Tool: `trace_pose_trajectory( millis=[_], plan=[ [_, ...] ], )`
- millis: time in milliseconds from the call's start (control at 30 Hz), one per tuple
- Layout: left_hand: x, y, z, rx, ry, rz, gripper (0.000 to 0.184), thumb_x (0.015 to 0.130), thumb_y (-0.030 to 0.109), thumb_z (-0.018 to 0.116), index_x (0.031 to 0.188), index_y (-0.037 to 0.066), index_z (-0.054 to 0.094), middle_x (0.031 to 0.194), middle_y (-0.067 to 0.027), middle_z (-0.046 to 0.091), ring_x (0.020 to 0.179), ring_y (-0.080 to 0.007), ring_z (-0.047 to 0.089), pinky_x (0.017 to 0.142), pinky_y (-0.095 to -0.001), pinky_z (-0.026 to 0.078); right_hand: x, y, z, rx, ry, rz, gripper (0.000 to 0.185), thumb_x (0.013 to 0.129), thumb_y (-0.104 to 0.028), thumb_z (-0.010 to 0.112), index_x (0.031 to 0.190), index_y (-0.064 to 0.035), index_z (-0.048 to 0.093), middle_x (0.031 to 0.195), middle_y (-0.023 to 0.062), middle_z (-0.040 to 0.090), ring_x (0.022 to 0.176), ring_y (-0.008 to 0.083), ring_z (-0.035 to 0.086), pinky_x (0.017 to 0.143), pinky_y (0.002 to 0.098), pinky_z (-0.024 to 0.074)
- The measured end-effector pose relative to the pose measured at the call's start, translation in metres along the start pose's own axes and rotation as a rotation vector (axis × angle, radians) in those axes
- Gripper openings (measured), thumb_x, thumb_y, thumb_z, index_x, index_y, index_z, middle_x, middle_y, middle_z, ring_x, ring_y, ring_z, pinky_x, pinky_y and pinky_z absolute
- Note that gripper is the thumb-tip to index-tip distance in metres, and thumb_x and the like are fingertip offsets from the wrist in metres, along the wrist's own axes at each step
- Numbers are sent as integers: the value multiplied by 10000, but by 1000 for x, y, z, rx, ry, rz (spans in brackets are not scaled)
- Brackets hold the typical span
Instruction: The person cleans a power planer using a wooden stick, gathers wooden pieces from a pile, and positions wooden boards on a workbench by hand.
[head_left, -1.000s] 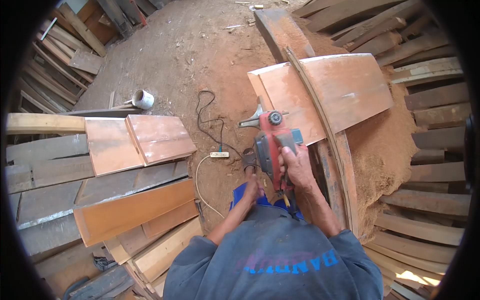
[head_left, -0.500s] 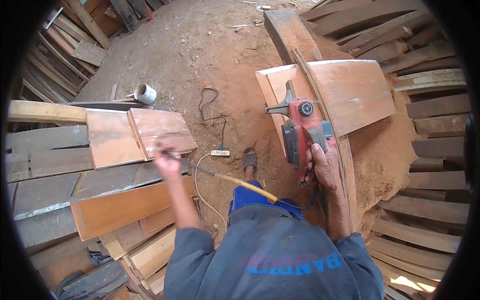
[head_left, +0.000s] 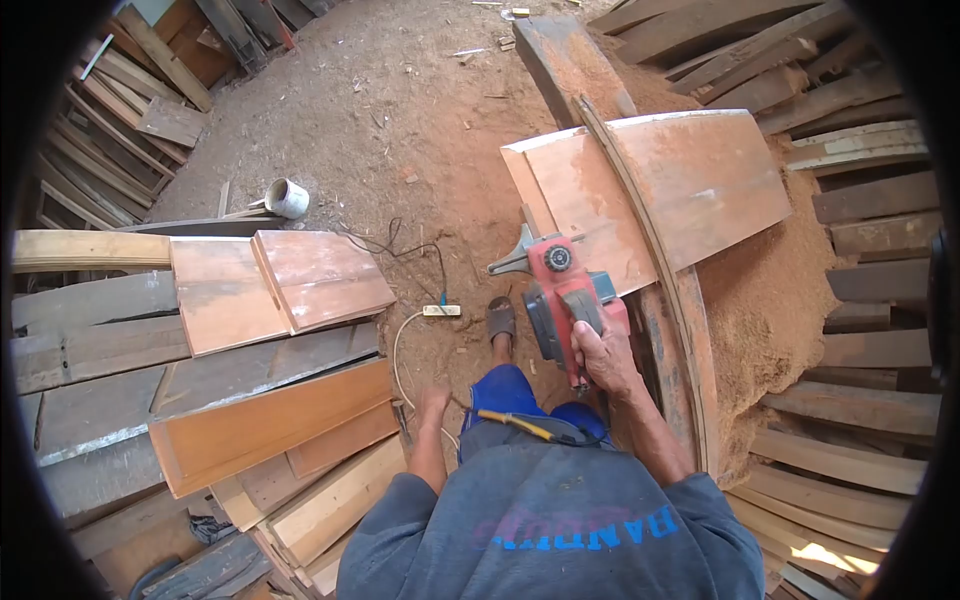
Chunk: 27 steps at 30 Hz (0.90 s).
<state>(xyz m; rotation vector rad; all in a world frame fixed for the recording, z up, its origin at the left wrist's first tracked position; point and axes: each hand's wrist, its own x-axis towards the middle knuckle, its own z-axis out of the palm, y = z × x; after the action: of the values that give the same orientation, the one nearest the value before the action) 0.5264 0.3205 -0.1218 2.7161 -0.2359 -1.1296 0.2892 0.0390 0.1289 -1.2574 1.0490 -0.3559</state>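
Observation:
My right hand [head_left: 605, 358] is closed round the rear handle of a red electric planer [head_left: 568, 300]. The planer is held up just left of a wide wooden panel [head_left: 700, 170], apart from it. The panel lies across a workbench beam [head_left: 575, 70], with a long curved strip of wood [head_left: 640, 200] over it. My left hand [head_left: 433, 402] is low by my left side, its fingers closed and partly hidden. The planer's power cord, with a yellow sleeve [head_left: 515, 424], runs across my waist to that hand.
Two wooden panels [head_left: 320, 275] lie on stacked boards [head_left: 90, 380] at left. A white extension socket [head_left: 441, 311] and a white bucket [head_left: 287, 198] are on the ground. Sawdust [head_left: 770, 320] is heaped beside the bench, and curved timbers [head_left: 880, 300] line the right.
The planer has moved left and toward me, off the panel's edge. My left hand has come down toward my body, and the cord on the ground has shifted left.

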Motion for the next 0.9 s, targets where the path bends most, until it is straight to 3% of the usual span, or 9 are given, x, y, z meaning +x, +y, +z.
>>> trace_pose_trajectory(
  millis=[33, 100, 233, 300, 633, 900],
  plan=[
    [-28, 50, -31, 67, -33, -7, 753, 948, 503, 608, 1368, -121, 583, 1303, -391, 626, 1282, -522, 583, 1106, -527, 450, 7, 5, 1, -4, -2, 19, 484, 996, -498, 654, 1154, -41, 614, 786, -5, 577, 670, 90, 565, 592, 294, 481],
    [14, 50, 11, -244, 88, 224, 735, 949, 483, 646, 1377, -111, 582, 1278, -360, 661, 1245, -449, 644, 1051, -489, 502, 19, 15, 5, -70, 18, -27, 498, 997, -492, 651, 1144, -18, 620, 800, 39, 608, 709, 143, 598, 640, 339, 499],
    [-48, 163, -24, -712, -90, 541, 642, 938, 321, 742, 1408, -85, 579, 1209, -247, 686, 1116, -294, 678, 1007, -387, 520, 44, 29, 6, -183, 36, -14, 535, 988, -489, 649, 1123, 28, 633, 856, 151, 667, 804, 256, 652, 746, 427, 522],
    [-67, 200, -22, -664, -116, 728, 650, 937, 324, 758, 1427, -62, 574, 1229, -228, 655, 1121, -307, 657, 1011, -391, 516, 50, 17, 10, -180, 47, -88, 557, 980, -496, 650, 1124, 42, 635, 877, 188, 675, 816, 285, 659, 764, 444, 527],
    [-43, 298, -46, -620, 39, 747, 547, 895, 254, 832, 1331, -14, 638, 1144, -181, 627, 1035, -288, 643, 886, -402, 532, 139, -21, 23, -311, 28, -96, 611, 964, -531, 646, 1086, 67, 631, 916, 307, 680, 874, 437, 693, 783, 494, 527],
    [37, 360, -86, -687, -57, 671, 511, 903, 254, 832, 1284, -34, 651, 1134, -183, 628, 1017, -290, 668, 900, -397, 547, 232, -77, 42, -319, 31, -166, 569, 983, -482, 627, 1060, 82, 632, 867, 302, 677, 845, 422, 699, 768, 493, 538]
  ],
)
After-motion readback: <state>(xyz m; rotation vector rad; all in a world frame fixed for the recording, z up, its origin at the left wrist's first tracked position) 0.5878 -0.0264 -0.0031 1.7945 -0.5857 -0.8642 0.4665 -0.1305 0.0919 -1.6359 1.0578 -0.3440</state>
